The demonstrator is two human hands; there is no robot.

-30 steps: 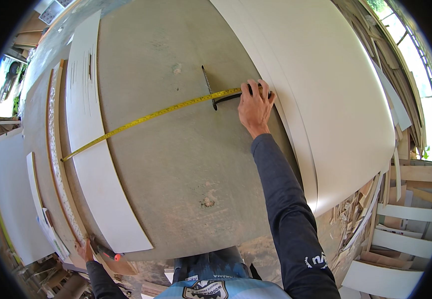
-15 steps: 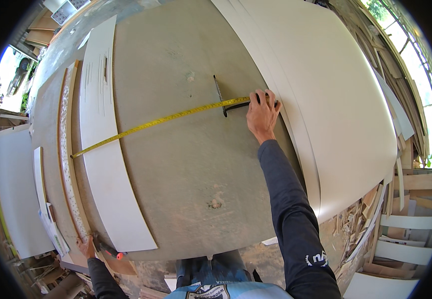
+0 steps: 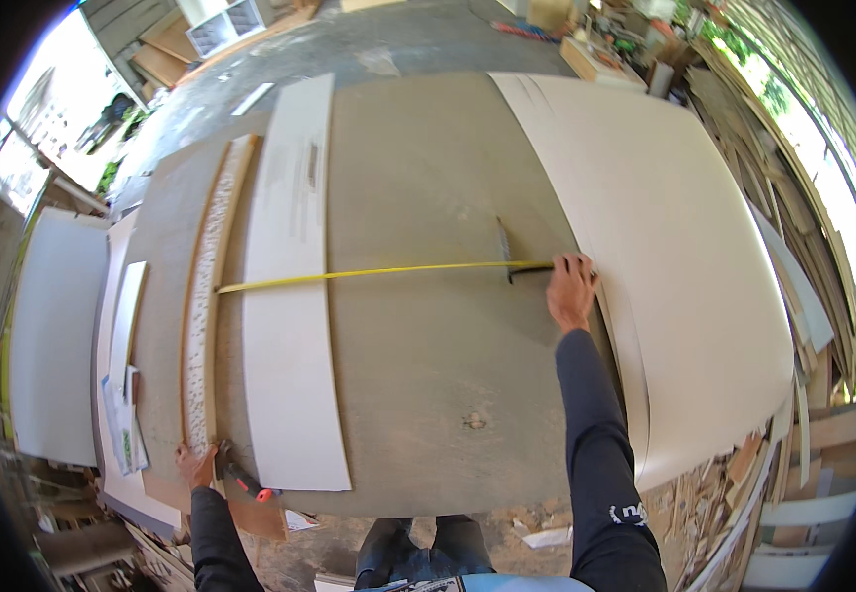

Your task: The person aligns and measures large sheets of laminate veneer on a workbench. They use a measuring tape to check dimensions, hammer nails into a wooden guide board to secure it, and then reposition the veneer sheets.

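Note:
My right hand (image 3: 573, 291) is closed round the end of a tape measure whose yellow blade (image 3: 378, 272) runs straight left across the brown tabletop (image 3: 428, 395). The tape's case is mostly hidden by my fingers. The blade's far end meets the inner edge of a long wooden strip (image 3: 213, 232) with a speckled white face. My left hand (image 3: 196, 464) grips the strip's near end. A tool with a dark handle and red tip (image 3: 247, 483) lies beside that hand. The tape crosses over a narrow white panel (image 3: 295, 395). Left of my right hand, a thin blade-like piece (image 3: 504, 242) stands out of the tabletop.
Large white sheets (image 3: 684, 266) cover the right side. A small white board (image 3: 127, 316) lies at the left, with a pale sheet (image 3: 58, 335) beyond. Wood offcuts (image 3: 714, 503) heap at the lower right, and planks (image 3: 773, 178) lean along the right.
My view has shifted, so the table sits farther right and more of the floor beyond shows. Both hands keep their holds, and the tape stays stretched between the strip and my right hand.

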